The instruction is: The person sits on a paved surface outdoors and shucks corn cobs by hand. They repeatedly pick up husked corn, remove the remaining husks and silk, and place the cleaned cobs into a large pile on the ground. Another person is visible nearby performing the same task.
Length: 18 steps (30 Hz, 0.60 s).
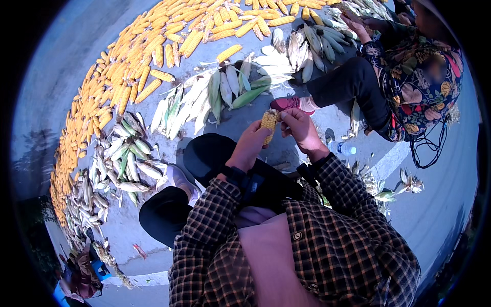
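Observation:
A husked yellow corn cob [269, 121] stands tilted in front of my body, its top end darker and ragged. My left hand [249, 145] is wrapped round its lower part. Close against the cob's right side, my right hand [303, 131] has its thumb and fingers pinched together. What that pinch holds, if anything, is too small to make out. Beyond my hands lies a row of corn ears still in pale green husks [225, 92].
Bare yellow cobs [163, 30] spread in a wide arc at the far left. More husked-over ears [123, 158] lie by my left shoe. At the right sits a person in a flowered top [409, 87]. A plastic bottle [343, 148] and loose husks [376, 187] lie right of my knees.

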Available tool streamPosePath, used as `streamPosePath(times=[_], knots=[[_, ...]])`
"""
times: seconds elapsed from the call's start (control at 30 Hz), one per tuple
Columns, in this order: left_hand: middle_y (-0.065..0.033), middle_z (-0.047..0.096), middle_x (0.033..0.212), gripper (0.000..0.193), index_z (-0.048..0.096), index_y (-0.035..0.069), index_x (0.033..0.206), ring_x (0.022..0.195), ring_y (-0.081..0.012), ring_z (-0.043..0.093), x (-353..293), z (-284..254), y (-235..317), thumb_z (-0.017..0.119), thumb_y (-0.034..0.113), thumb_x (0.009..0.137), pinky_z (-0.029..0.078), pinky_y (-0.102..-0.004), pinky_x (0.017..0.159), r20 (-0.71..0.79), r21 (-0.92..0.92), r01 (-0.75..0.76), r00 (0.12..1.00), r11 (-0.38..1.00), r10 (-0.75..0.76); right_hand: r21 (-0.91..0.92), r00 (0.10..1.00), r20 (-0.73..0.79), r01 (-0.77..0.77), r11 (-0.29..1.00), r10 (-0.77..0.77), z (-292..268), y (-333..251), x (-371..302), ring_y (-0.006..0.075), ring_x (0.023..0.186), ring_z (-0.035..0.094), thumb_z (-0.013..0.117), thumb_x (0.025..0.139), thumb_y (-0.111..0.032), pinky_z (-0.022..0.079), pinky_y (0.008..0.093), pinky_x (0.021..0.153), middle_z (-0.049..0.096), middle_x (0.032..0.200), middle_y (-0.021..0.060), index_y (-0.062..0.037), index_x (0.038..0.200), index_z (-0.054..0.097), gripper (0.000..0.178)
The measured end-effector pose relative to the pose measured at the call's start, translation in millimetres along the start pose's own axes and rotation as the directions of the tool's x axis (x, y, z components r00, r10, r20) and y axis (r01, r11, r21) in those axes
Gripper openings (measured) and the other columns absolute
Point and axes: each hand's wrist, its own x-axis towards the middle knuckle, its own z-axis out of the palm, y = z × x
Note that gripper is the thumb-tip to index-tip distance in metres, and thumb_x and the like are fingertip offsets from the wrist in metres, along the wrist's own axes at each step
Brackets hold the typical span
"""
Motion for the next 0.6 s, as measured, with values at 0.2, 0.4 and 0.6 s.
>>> streamPosePath(times=[0.2, 0.4, 0.6], knots=[[-0.003, 0.06, 0.113, 0.046, 0.051, 0.006, 0.135, 0.095, -0.0117, 0.057, -0.4, 3.4, -5.4, 0.063, 0.014, 0.091, 0.047, -0.0273, 0.078, -0.052, 0.075, -0.087, 0.994, 0.993, 0.091, 0.016, 1.0, -0.003, 0.001, 1.0, -0.001, 4.0, -6.2, -4.6, 0.0086, 0.072, 0.058, 0.062, 0.098, -0.025, 0.051, 0.0243, 0.061, 0.064, 0.089, 0.0025, -0.0017, 0.103, 0.065, 0.024], [-0.0051, 0.059, 0.111, 0.049, 0.05, 0.002, 0.134, 0.093, -0.0106, 0.056, 12.9, -3.1, -21.2, 0.065, 0.009, 0.088, 0.047, -0.0251, 0.076, -0.036, 0.27, -0.27, 0.956, 0.924, 0.29, -0.062, 0.999, 0.029, 0.02, 0.998, -0.018, -5.1, -2.0, -0.7, 0.0096, 0.073, 0.061, 0.063, 0.098, -0.024, 0.053, 0.025, 0.062, 0.064, 0.085, 0.0034, -0.001, 0.104, 0.064, 0.024], [-0.003, 0.06, 0.11, 0.044, 0.053, 0.004, 0.133, 0.092, -0.0106, 0.056, 2.2, 4.2, -7.5, 0.062, 0.013, 0.091, 0.047, -0.0268, 0.077, -0.032, 0.119, -0.133, 0.99, 0.984, 0.138, -0.08, 1.0, -0.025, 0.01, 0.997, -0.012, -2.6, 3.3, -0.3, 0.0113, 0.069, 0.06, 0.058, 0.099, -0.022, 0.052, 0.0254, 0.061, 0.062, 0.081, 0.0042, -0.0013, 0.099, 0.06, 0.021]])
